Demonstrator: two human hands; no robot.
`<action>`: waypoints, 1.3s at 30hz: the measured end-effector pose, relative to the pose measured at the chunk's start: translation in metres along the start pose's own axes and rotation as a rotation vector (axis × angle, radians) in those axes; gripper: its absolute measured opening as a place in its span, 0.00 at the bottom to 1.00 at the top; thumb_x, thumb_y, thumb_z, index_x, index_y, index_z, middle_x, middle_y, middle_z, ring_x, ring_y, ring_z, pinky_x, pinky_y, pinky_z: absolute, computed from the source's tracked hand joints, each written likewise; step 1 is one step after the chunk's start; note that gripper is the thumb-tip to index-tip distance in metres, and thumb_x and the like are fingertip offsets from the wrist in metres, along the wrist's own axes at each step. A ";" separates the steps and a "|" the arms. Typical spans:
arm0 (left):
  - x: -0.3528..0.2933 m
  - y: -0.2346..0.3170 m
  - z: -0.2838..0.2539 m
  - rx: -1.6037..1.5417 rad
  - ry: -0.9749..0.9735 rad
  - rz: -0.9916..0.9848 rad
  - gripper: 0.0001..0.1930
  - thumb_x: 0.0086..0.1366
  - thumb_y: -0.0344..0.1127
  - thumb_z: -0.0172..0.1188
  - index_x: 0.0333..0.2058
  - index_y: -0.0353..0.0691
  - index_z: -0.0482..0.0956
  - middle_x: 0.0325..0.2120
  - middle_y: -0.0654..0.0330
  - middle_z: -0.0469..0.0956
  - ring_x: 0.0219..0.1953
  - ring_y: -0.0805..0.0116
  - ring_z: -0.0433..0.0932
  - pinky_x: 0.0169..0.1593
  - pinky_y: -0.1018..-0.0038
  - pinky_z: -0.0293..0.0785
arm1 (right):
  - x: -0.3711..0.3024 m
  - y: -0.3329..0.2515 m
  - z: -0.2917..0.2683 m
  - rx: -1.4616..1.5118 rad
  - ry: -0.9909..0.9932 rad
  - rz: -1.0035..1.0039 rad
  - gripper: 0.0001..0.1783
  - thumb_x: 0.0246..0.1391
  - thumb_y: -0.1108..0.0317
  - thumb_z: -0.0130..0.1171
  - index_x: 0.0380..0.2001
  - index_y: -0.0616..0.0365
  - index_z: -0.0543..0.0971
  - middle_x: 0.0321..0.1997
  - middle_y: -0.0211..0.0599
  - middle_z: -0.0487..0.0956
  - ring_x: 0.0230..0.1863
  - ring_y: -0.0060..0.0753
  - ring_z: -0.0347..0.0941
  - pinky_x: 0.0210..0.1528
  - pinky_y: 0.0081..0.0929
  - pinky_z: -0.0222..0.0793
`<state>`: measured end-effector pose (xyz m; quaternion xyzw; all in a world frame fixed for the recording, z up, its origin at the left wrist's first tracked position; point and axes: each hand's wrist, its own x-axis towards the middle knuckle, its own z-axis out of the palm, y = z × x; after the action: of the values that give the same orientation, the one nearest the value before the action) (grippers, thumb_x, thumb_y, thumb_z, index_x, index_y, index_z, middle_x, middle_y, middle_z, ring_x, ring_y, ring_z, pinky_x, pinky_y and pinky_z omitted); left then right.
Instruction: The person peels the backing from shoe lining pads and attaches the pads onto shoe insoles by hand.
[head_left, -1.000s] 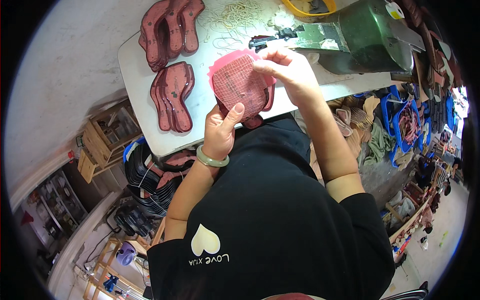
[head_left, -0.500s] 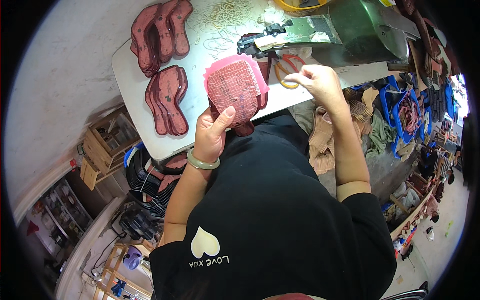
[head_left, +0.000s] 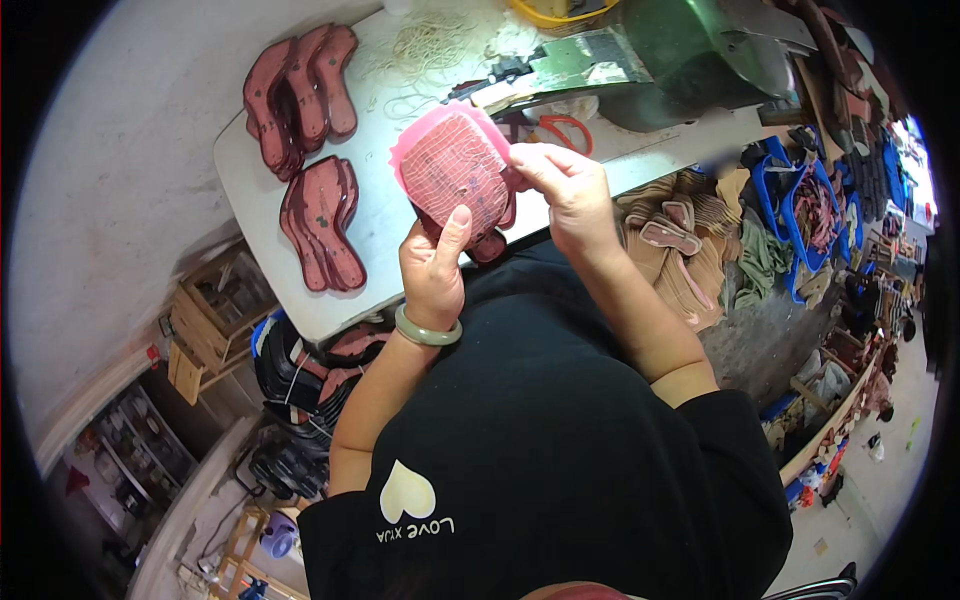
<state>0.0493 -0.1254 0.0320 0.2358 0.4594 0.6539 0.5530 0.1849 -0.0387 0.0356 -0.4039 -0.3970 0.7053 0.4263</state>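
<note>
My left hand grips a small stack of dark red sole-shaped pieces, thumb on top and fingers underneath. Its top face is a reddish insole piece covered with a pale net pattern, and a bright pink layer with a notched edge sticks out around its far side. At the right edge of this stack, my right hand has thumb and forefinger pinched together. Whatever lies between those fingertips is too small to make out. Both hands are above the near edge of the white table.
Reddish sole pieces lie in stacks on the table's left side. Beyond my hands are a green machine, red-handled scissors and tangled pale thread. Tan cut pieces and blue containers sit to the right.
My right hand has come left and down, from out beside the scissors to the stack's right edge. The stack in my left hand has tilted slightly, and the whole view has shifted.
</note>
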 end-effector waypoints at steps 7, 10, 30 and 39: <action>-0.001 0.004 0.046 0.152 -0.039 -0.142 0.15 0.67 0.35 0.49 0.43 0.28 0.72 0.39 0.56 0.76 0.39 0.70 0.75 0.45 0.72 0.70 | 0.000 0.003 -0.022 -0.675 0.195 -0.915 0.06 0.45 0.68 0.59 0.28 0.58 0.79 0.27 0.41 0.76 0.28 0.42 0.71 0.31 0.37 0.67; -0.001 -0.001 0.043 0.075 -0.166 -0.071 0.16 0.68 0.36 0.48 0.43 0.25 0.71 0.40 0.53 0.75 0.42 0.67 0.75 0.46 0.70 0.71 | -0.002 0.000 -0.017 -0.884 0.289 -1.000 0.07 0.45 0.65 0.57 0.24 0.57 0.76 0.24 0.39 0.70 0.28 0.43 0.68 0.30 0.39 0.64; -0.006 -0.019 0.070 0.171 -0.370 -0.159 0.20 0.67 0.42 0.50 0.41 0.25 0.75 0.37 0.50 0.78 0.37 0.70 0.77 0.43 0.73 0.71 | -0.065 -0.022 -0.056 -0.678 0.428 -0.574 0.09 0.51 0.66 0.59 0.28 0.61 0.78 0.29 0.37 0.74 0.32 0.36 0.72 0.36 0.29 0.66; 0.007 -0.026 0.031 0.261 -0.412 -0.105 0.21 0.66 0.45 0.53 0.41 0.26 0.72 0.37 0.52 0.76 0.38 0.71 0.73 0.44 0.74 0.69 | -0.048 -0.037 -0.044 -0.217 0.152 -0.324 0.19 0.47 0.69 0.64 0.43 0.58 0.73 0.28 0.26 0.73 0.32 0.17 0.68 0.34 0.19 0.63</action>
<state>0.0857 -0.1093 0.0226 0.4095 0.4291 0.4973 0.6331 0.2503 -0.0612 0.0646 -0.4303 -0.4970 0.5482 0.5171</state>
